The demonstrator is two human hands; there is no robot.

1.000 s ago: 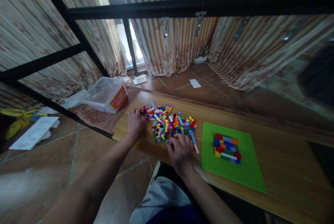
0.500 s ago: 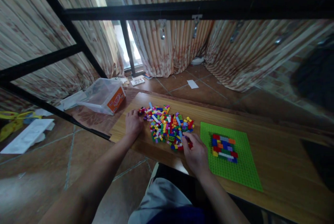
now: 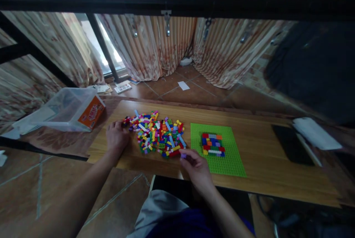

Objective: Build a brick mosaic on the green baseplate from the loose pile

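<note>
A heap of small coloured bricks [image 3: 156,134] lies on the wooden table [image 3: 257,149]. My left hand [image 3: 116,138] rests on the table at the heap's left edge, fingers curled and touching the outermost bricks. My right hand [image 3: 195,164] is at the heap's near right corner, fingers pinched on a small purple brick [image 3: 183,155]. To its right lies a green baseplate [image 3: 216,149] with a patch of red, blue, orange and white bricks [image 3: 212,144] pressed on.
A clear plastic box with an orange label [image 3: 69,110] lies tipped on its side left of the table. A black slab [image 3: 291,143] and white paper [image 3: 316,134] sit at the table's right end. A black frame bar [image 3: 177,5] crosses overhead. Curtains hang behind.
My right hand has pulled back from the heap's near edge toward me and the baseplate, now pinching a purple brick. The view has swung to the right. My left hand stays at the heap's left.
</note>
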